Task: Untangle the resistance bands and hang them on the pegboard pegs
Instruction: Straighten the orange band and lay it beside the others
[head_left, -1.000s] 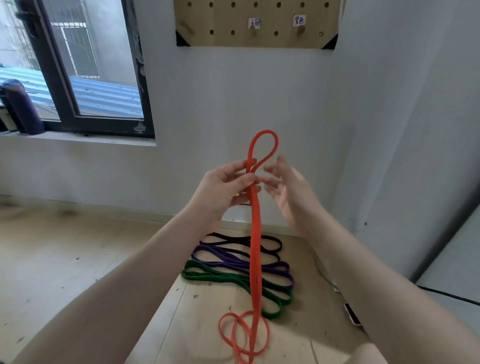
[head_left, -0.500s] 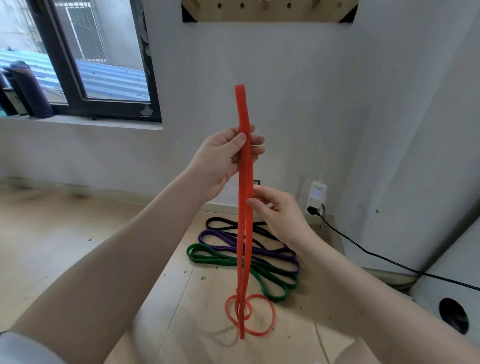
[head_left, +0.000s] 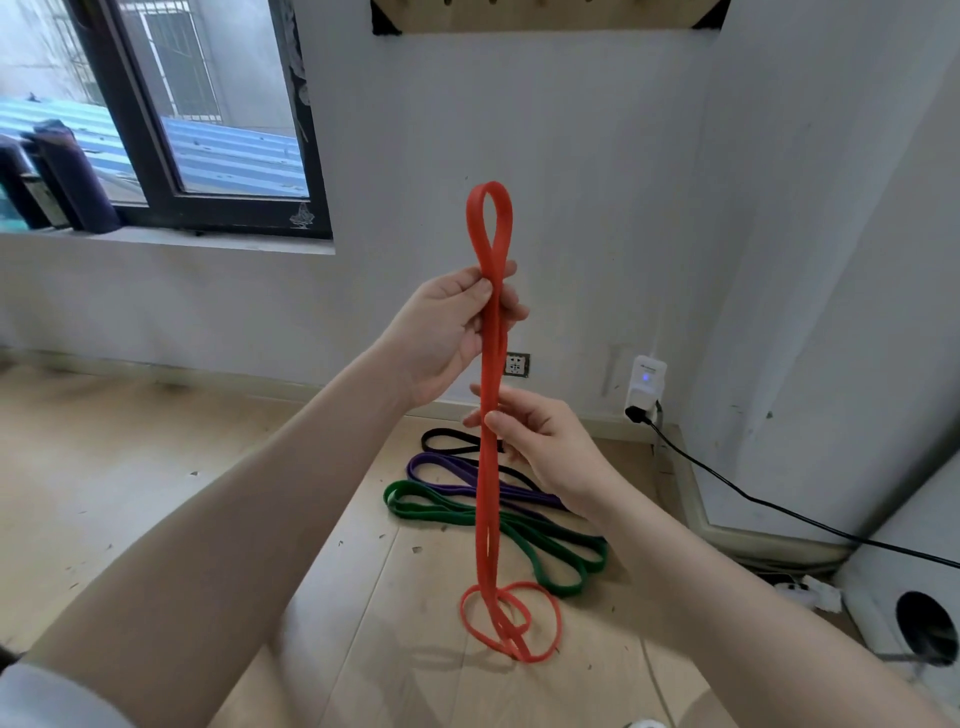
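Note:
An orange resistance band (head_left: 488, 499) hangs upright in front of me. My left hand (head_left: 447, 332) pinches it near the top, and a small loop stands above the fingers. Lower down, my right hand (head_left: 540, 447) pinches the same band between thumb and fingers. The band's bottom end coils on the wooden floor. Behind it on the floor lie a green band (head_left: 545, 535), a purple band (head_left: 452, 473) and a black band (head_left: 447, 440), overlapping one another. Only the bottom edge of the wooden pegboard (head_left: 545, 18) shows at the top of the wall.
A window (head_left: 208, 114) with dark bottles (head_left: 72, 176) on its sill is at the left. A wall socket (head_left: 517, 364) and a white plug-in device (head_left: 645, 384) with a black cable (head_left: 779, 509) sit low on the wall at the right. A white unit (head_left: 924, 597) stands at the right.
The top of the orange band has opened from a flat strip into a loop above my left hand. My right hand stays pinching the band lower down. The view has shifted slightly.

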